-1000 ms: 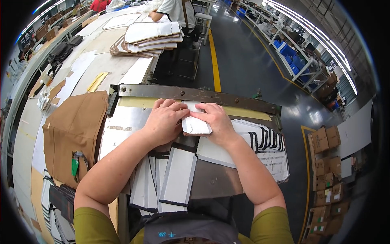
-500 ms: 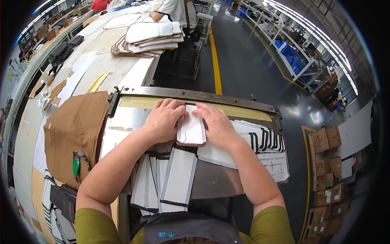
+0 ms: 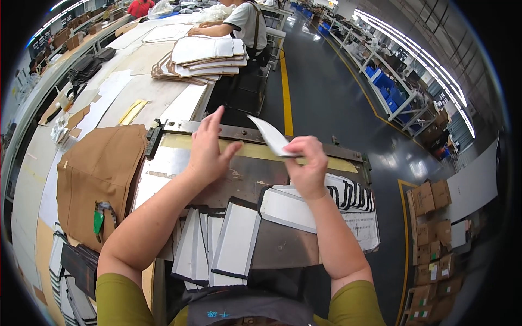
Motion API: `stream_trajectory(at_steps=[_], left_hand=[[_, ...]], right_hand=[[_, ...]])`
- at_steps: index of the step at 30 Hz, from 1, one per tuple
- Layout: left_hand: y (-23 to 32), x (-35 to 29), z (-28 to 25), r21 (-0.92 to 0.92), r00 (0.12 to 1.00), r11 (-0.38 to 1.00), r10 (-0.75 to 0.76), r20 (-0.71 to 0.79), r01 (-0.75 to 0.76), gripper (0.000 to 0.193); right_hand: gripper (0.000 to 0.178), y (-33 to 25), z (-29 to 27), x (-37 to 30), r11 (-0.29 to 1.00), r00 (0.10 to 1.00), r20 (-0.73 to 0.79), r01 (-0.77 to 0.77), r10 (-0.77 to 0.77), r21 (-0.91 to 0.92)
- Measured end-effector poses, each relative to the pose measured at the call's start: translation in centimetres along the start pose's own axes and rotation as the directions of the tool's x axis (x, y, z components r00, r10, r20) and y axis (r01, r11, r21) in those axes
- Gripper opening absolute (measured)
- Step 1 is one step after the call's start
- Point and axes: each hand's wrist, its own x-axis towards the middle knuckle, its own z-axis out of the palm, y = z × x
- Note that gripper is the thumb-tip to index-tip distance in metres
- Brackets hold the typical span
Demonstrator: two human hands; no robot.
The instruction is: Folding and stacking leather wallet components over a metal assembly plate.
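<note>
At the centre, a metal-topped worktable [image 3: 274, 247] is shown. A brown fabric piece [image 3: 98, 179] is laid along its left side, and a long metal bar [image 3: 234, 131] is fixed across its far edge. Overlapping dark-edged white panels [image 3: 235, 238] are spread at the near edge; further panels [image 3: 289, 211] are fanned at the right. The left hand [image 3: 211, 149] is held open, fingers spread, nothing grasped. By the right hand [image 3: 308, 163], near the bar, a thin white piece [image 3: 272, 137], blurred and tilted, is pinched at its near end.
</note>
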Motion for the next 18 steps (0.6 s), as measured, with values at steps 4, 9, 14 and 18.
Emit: stream_trajectory(at_steps=[4,9,14,18], left_hand=[[0.6,-0.9,0.4,0.144,0.798,0.822,0.469,0.378,-0.551,0.059],[-0.4,-1.3,0.4,0.068,0.805,0.909,0.327,0.494,-0.411,0.046],[0.6,-1.1,0.0,0.102,0.776,0.885,0.337,0.533,-0.454,0.048],[0.1,-1.3,0.6,0.206,0.815,0.858,0.334,0.474,-0.471,0.039]], right_hand=[[0.020,-2.0,0.7,-0.6,0.994,0.931,0.350,0.092,-0.106,0.056],[0.036,-1.3,0.1,-0.5,0.910,0.761,0.616,-0.380,0.204,0.168],[0.063,1.2,0.5,-1.9,0.998,0.781,0.621,-0.035,0.063,-0.057],[0.062,1.3,1.1,-1.6,1.000,0.759,0.650,-0.014,0.016,-0.008]])
